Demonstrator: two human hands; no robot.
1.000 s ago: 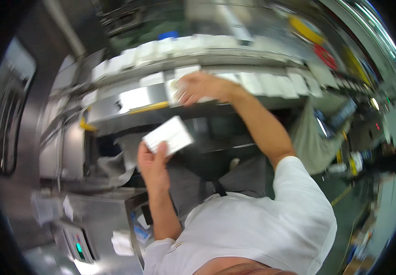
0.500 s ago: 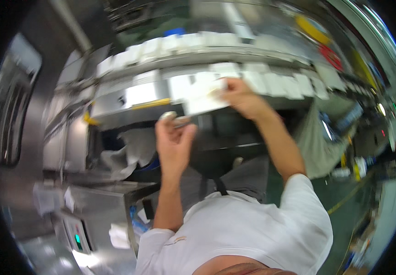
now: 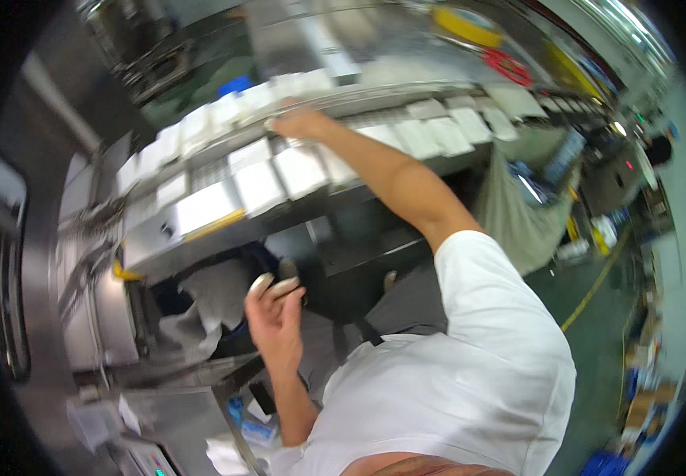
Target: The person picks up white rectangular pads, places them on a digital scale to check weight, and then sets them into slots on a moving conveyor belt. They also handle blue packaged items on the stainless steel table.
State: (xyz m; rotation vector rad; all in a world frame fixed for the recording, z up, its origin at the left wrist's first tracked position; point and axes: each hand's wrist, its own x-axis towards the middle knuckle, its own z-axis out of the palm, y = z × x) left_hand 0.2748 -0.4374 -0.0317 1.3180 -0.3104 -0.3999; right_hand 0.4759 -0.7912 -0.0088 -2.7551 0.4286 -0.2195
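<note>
My right hand (image 3: 299, 123) reaches across the front row to the metal rail (image 3: 375, 95) between two rows of flat white packets. Its fingers are blurred and partly hidden, so any grip there is unclear. Below it lies a white packet (image 3: 300, 171) on the front conveyor, beside another packet (image 3: 257, 187). The back row of white packets (image 3: 196, 128) stretches behind the rail. My left hand (image 3: 275, 321) hovers in front of the conveyor, half curled with thumb and fingers apart. Pale covers sit on some of its fingertips, and nothing shows in it.
A yellow strip (image 3: 214, 225) edges the conveyor's front left. At the back right lie a yellow tape roll (image 3: 467, 27) and a red-handled tool (image 3: 508, 67). A beige cloth bag (image 3: 517, 210) hangs at the right. Lower left stands a steel table (image 3: 176, 416) with a scale (image 3: 149, 456).
My right hand has left the white packet it held over the front conveyor and moved left and away to the rail. My left hand is lower and nearer me. The view has turned.
</note>
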